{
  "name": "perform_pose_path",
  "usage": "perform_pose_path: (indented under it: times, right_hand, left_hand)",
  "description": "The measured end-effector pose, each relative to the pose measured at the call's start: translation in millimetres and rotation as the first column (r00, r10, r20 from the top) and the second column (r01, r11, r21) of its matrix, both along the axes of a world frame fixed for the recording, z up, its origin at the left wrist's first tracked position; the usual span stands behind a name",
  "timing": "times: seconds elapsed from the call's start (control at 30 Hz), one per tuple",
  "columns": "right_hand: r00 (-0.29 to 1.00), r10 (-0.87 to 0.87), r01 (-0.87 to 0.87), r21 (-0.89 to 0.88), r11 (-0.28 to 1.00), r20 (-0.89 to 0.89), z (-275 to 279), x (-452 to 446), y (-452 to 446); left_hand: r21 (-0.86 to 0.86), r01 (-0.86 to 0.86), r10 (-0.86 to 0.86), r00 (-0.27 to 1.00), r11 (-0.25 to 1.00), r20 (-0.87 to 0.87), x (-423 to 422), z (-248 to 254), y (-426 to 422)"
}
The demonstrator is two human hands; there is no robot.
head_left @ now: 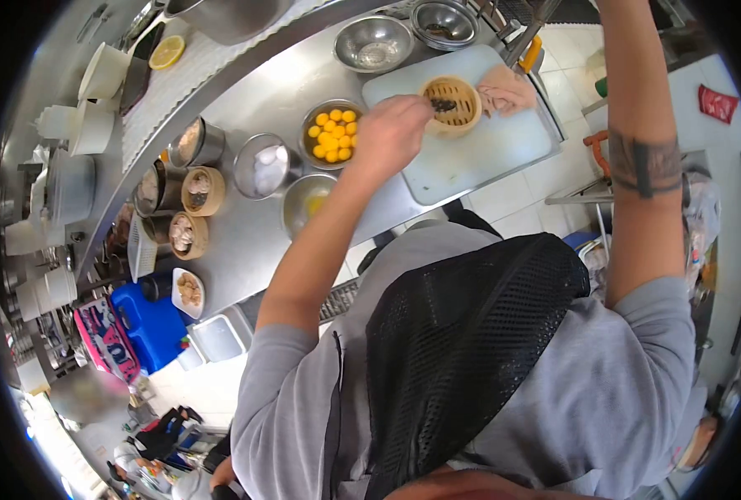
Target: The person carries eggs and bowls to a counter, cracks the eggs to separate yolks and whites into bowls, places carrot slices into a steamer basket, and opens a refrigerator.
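Observation:
My left hand [394, 129] is at the left rim of a round bamboo steamer basket [462, 107], fingers pressed together and bent down; what they hold, if anything, is hidden. Dark pieces [444, 106] lie on the basket's slats. The basket stands on a white cutting board [445, 169], beside a crumpled pinkish cloth [506, 90]. Just left of my hand is a metal bowl of several egg yolks [331, 138]. My right forearm, with a dark tattooed band, reaches up past the top edge; its hand is out of view.
Metal bowls [373, 44] stand behind the board. Further left are a bowl of white eggs [269, 171], a bowl with a little yellow liquid [314, 202], two filled bamboo baskets [202, 191] and a white dish [189, 292]. A shelf edge [212, 71] overhangs the counter. Other people are at lower left.

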State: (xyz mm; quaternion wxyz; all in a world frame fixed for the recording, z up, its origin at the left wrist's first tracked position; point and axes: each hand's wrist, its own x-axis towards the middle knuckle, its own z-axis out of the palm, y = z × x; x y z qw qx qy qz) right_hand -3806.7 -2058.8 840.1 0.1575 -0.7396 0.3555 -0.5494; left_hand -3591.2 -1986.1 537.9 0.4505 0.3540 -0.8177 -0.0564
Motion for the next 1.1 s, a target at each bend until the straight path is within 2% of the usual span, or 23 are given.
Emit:
perform_pose_path:
  times: [0.07,0.1,0.17,0.2,0.27,0.3,0.33,0.37,0.4,0.47,0.5,0.6,0.63,0.67,0.7,0.77,0.83,0.9,0.97,1.0,1.03,1.07,1.1]
  right_hand:
    - [1.0,-0.015,0.016,-0.034,0.999,0.025,-43,-49,-3]
    - [0.94,-0.175,0.104,-0.24,0.965,-0.294,-75,-90,-5]
    - [0.885,-0.162,0.08,-0.2,0.976,-0.436,-120,-111,3]
    - [0.962,0.027,-0.011,0.06,0.998,-0.271,-138,-104,13]
    - [0.972,0.086,-0.044,0.192,0.98,-0.218,-235,-123,5]
    - [0.967,0.099,-0.062,0.162,0.985,-0.233,-267,-123,5]
    - [0.961,0.115,-0.085,0.13,0.988,-0.251,-292,-121,2]
    - [0.943,0.134,-0.108,0.103,0.989,-0.304,-308,-115,6]
    - [0.919,0.161,-0.142,0.079,0.987,-0.359,-318,-107,13]
    - [0.883,0.326,-0.288,0.159,0.944,-0.337,-325,-95,17]
    - [0.842,0.441,-0.384,0.228,0.895,-0.311,-330,-90,17]
    - [0.809,0.541,-0.485,0.259,0.835,-0.228,-363,-91,0]
    - [0.804,0.549,-0.496,0.25,0.831,-0.229,-369,-90,-3]
    - [0.813,0.571,-0.506,0.345,0.791,-0.116,-375,-90,-4]
    - [0.818,0.576,-0.517,0.441,0.734,0.0,-383,-91,-4]
    - [0.861,0.509,-0.441,0.534,0.722,0.022,-373,-89,5]
    - [0.899,0.437,-0.361,0.618,0.699,0.03,-375,-91,6]
    - [0.859,0.4,-0.428,0.877,0.219,0.32,-393,-92,1]
    - [0.864,0.405,-0.404,0.892,0.201,0.3,-404,-92,-9]
    - [0.872,0.403,-0.378,0.906,0.19,0.28,-410,-91,-14]
    - [0.872,0.402,-0.377,0.907,0.187,0.28,-410,-89,-21]
    - [0.898,0.433,-0.289,0.845,0.449,0.078,-407,-87,-29]
    - [0.906,0.404,-0.205,0.705,0.679,-0.126,-403,-84,-36]
  left_hand:
    - [0.019,-0.056,0.054,0.995,0.998,0.086,-42,-44,-28]
    - [0.021,-0.074,0.072,0.994,0.997,0.084,-52,-58,-34]
    - [0.347,-0.086,-0.123,0.834,0.934,0.538,-74,-80,-42]
    - [0.352,-0.1,-0.116,0.832,0.931,0.543,-78,-93,-39]
    - [0.324,-0.144,0.063,0.967,0.935,0.247,-83,-104,-29]
    - [0.327,-0.156,0.071,0.964,0.932,0.258,-91,-95,-23]
    - [0.747,-0.062,0.232,0.964,0.662,-0.126,-99,-81,-19]
    - [0.923,0.238,0.529,0.764,0.302,-0.37,-107,-67,-17]
    - [0.926,0.225,0.558,0.746,0.302,-0.363,-113,-53,-17]
    - [0.652,0.74,0.678,0.396,0.163,-0.619,-117,-33,-17]
    - [0.658,0.729,0.692,0.375,0.191,-0.616,-116,-38,-18]
    - [0.692,0.674,0.669,0.391,0.259,-0.632,-114,-60,-15]
    - [0.746,0.623,0.686,0.437,0.236,-0.582,-113,-59,-16]
    - [0.796,0.568,0.703,0.48,0.208,-0.525,-112,-58,-17]
    - [0.797,0.566,0.707,0.475,0.21,-0.524,-113,-59,-16]
    - [0.897,0.383,0.725,0.551,0.221,-0.414,-120,-62,-8]
    - [0.919,0.332,0.699,0.606,0.213,-0.38,-129,-61,1]
    - [0.94,0.272,0.666,0.665,0.205,-0.338,-136,-56,7]
    - [0.989,0.021,0.64,0.76,0.146,-0.111,-142,-41,9]
    - [0.99,0.022,0.642,0.759,0.142,-0.109,-140,-54,10]
    - [0.95,0.1,0.708,0.645,0.296,-0.288,-136,-77,10]
    - [0.88,0.15,0.729,0.507,0.451,-0.46,-136,-82,8]
    - [0.88,0.15,0.729,0.507,0.45,-0.459,-133,-85,7]
